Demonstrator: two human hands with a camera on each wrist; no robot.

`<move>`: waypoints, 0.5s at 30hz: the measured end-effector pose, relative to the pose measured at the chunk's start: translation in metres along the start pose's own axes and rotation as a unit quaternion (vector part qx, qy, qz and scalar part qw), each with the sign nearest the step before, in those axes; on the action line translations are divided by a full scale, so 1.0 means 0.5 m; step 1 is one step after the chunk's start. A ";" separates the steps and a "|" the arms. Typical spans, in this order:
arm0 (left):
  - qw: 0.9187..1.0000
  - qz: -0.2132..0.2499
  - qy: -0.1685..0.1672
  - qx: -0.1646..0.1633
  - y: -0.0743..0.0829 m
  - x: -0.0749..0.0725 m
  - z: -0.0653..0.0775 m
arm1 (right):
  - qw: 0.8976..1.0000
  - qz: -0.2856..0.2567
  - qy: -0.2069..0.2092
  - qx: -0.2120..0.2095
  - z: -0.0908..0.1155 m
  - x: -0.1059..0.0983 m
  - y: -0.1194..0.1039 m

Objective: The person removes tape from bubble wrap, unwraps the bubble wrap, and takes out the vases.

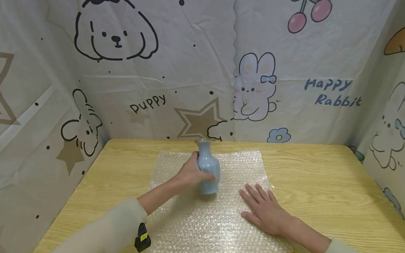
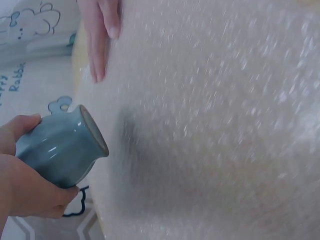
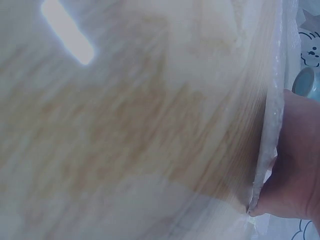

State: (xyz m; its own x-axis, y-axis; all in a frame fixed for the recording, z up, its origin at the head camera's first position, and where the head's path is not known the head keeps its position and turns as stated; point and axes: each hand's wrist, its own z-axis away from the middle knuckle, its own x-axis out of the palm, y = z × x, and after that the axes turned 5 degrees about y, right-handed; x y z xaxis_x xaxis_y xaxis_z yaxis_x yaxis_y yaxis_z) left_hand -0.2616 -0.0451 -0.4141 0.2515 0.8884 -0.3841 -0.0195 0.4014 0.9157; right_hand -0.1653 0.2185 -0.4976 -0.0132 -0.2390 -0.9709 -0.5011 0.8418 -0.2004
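Observation:
My left hand [image 1: 191, 172] grips a glossy light blue vase [image 1: 206, 165] around its body, thumb across the front. The vase is upright, its narrow neck and flared rim at the top. In the left wrist view, the foot of the vase [image 2: 60, 145] stands off the bubble wrap [image 2: 210, 125], with a dark shadow on the sheet beneath. Spread flat, my right hand [image 1: 266, 212] rests on the right part of the bubble wrap sheet [image 1: 196, 232], fingers straight and apart. At the edge of the right wrist view, the right hand [image 3: 300, 155] lies against the wrap's raised edge.
The sheet lies on a light wood-grain table [image 1: 316, 185]. Behind and at both sides hangs a cream cloth [image 1: 190, 56] printed with cartoon animals, stars and cherries. A small black device [image 1: 142, 238] hangs by the left sleeve.

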 end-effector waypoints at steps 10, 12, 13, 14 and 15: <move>0.995 -0.041 0.069 0.059 -0.003 -0.009 -0.069 | 1.000 -0.001 -0.009 -0.004 -0.001 -0.003 -0.001; 0.994 -0.044 0.074 0.069 -0.002 -0.010 -0.078 | 1.000 -0.001 -0.009 -0.003 -0.001 -0.003 0.000; 0.993 -0.049 0.078 0.074 -0.001 -0.010 -0.082 | 1.000 0.000 -0.010 -0.003 -0.001 -0.003 0.000; 0.992 -0.054 0.081 0.077 -0.001 -0.011 -0.088 | 1.000 0.001 -0.009 -0.003 -0.002 -0.002 0.000; 0.992 -0.057 0.084 0.081 -0.001 -0.011 -0.092 | 1.000 0.001 -0.009 -0.003 -0.002 -0.003 0.000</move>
State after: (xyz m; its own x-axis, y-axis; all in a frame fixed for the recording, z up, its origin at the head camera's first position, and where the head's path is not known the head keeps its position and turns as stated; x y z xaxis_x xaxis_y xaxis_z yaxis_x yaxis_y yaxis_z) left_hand -0.3077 -0.0400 -0.4176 0.0780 0.8693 -0.4881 0.1593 0.4725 0.8668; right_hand -0.1660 0.2183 -0.4962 0.0023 -0.2283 -0.9736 -0.5071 0.8389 -0.1979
